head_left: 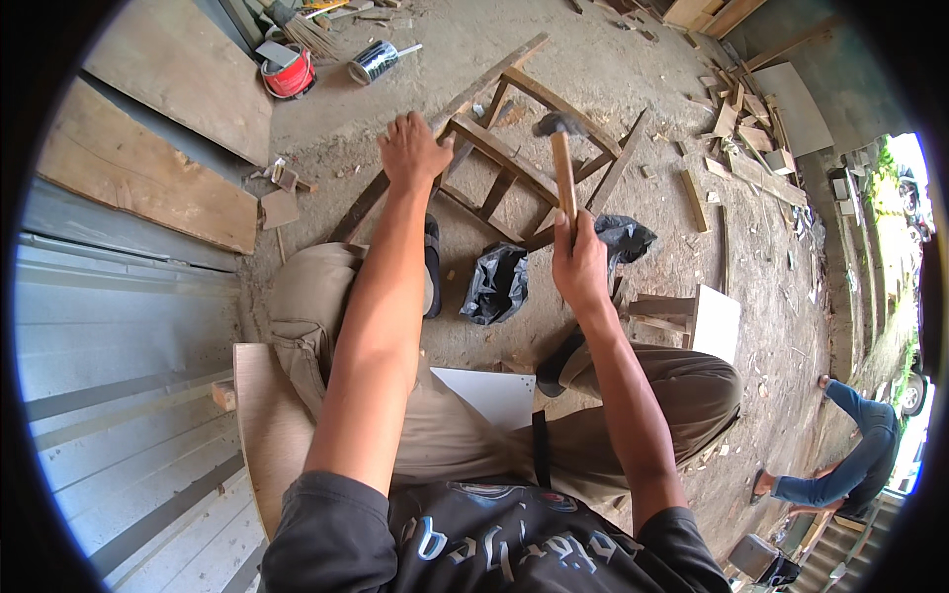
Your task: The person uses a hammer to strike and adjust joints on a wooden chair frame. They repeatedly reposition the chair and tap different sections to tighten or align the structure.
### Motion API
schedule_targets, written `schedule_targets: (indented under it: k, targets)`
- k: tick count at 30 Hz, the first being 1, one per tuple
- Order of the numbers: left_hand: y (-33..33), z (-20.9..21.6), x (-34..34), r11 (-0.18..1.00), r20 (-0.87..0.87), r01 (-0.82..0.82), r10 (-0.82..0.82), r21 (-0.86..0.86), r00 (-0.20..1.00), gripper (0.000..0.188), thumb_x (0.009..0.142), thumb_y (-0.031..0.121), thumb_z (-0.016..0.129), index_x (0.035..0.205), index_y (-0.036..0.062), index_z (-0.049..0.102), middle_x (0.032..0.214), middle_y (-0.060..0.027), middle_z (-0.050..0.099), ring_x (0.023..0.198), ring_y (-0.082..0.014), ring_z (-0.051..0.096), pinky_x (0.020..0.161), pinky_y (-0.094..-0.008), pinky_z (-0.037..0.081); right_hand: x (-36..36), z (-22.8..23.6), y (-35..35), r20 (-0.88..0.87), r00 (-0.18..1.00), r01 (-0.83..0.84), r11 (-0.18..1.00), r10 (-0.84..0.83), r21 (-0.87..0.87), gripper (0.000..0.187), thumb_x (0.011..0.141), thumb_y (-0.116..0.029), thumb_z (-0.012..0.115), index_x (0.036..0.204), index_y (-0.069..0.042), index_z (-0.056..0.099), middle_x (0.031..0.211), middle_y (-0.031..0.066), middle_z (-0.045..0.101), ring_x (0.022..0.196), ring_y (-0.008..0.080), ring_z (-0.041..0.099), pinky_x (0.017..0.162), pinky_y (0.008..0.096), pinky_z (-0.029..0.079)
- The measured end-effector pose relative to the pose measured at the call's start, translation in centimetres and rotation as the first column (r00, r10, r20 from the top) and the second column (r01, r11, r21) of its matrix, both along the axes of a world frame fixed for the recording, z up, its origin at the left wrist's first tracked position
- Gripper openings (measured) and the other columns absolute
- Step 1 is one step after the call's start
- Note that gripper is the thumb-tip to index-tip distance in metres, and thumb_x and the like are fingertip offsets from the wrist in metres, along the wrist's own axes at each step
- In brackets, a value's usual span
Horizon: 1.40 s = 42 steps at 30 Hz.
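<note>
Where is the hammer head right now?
In the head view, the hammer head is up centre, raised over the wooden frame on the ground; the right hand grips the handle, the left hand steadies the frame.

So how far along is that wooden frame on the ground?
Partly built, by the look of it. Done: the wooden frame already has several slats joined into a ladder-like shape. In hand: the left hand presses on the frame's near rail while the right hand holds a hammer raised over it. Left: loose wood offcuts lie around; whether more get fitted I cannot tell.
</note>
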<state>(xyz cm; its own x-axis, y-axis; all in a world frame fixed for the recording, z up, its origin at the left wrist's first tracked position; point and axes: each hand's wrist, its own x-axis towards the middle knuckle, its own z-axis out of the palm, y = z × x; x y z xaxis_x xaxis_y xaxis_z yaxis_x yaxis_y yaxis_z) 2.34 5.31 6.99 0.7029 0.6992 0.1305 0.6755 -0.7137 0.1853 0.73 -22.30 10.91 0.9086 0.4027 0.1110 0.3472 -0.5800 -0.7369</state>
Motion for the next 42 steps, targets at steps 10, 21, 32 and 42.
schedule_targets:
  k: [10, 21, 32, 42]
  targets:
    - [-3.2, -4.9, 4.4, 0.667, 0.518, 0.741, -0.61, -0.074, 0.6, 0.044, 0.089, 0.049, 0.061, 0.094, 0.0082, 0.074, 0.107, -0.0085, 0.07, 0.114, -0.0215, 0.061, 0.112, -0.0501, 0.023, 0.0, 1.7, -0.4, -0.049, 0.999, -0.012, 1.0, 0.012, 0.003, 0.029, 0.1, -0.028, 0.05, 0.094, 0.0, 0.049, 0.069, 0.0296, 0.058, 0.072, 0.052, 0.057, 0.058, 0.0529, 0.042]
    - [-3.4, -6.4, 4.9, 0.682, 0.64, 0.731, -0.551, -0.023, 0.535, 0.032, 0.084, 0.042, 0.068, 0.086, 0.011, 0.075, 0.093, -0.0032, 0.073, 0.096, -0.0186, 0.066, 0.108, -0.0454, 0.029, 0.9, 2.6, 0.7, 0.001, 0.997, -0.077, 0.997, 0.077, 0.021, 0.026, 0.099, -0.024, 0.052, 0.092, 0.0, 0.047, 0.068, 0.0293, 0.059, 0.07, 0.0517, 0.058, 0.054, 0.0524, 0.043]
    - [-3.9, -6.9, 4.9, 0.716, 0.639, 0.696, -0.56, 0.052, 0.528, 0.033, 0.085, 0.043, 0.068, 0.088, 0.0111, 0.076, 0.093, -0.0034, 0.073, 0.098, -0.0175, 0.065, 0.113, -0.0459, 0.024, 1.8, 3.5, 0.7, 0.008, 0.993, -0.115, 0.99, 0.116, -0.082, 0.023, 0.099, -0.02, 0.05, 0.094, 0.002, 0.046, 0.072, 0.0328, 0.06, 0.075, 0.0528, 0.058, 0.06, 0.0553, 0.044]
    - [-4.6, -5.9, 3.6, 0.702, 0.565, 0.704, -0.625, 0.105, 0.539, 0.043, 0.071, 0.051, 0.077, 0.1, 0.0196, 0.076, 0.107, 0.0013, 0.068, 0.113, -0.0161, 0.058, 0.115, -0.0462, 0.021, 2.2, 3.6, 0.2, 0.022, 0.993, -0.116, 0.987, 0.119, -0.109, 0.022, 0.099, -0.02, 0.051, 0.095, 0.001, 0.046, 0.07, 0.0317, 0.059, 0.071, 0.0525, 0.057, 0.055, 0.0551, 0.042]
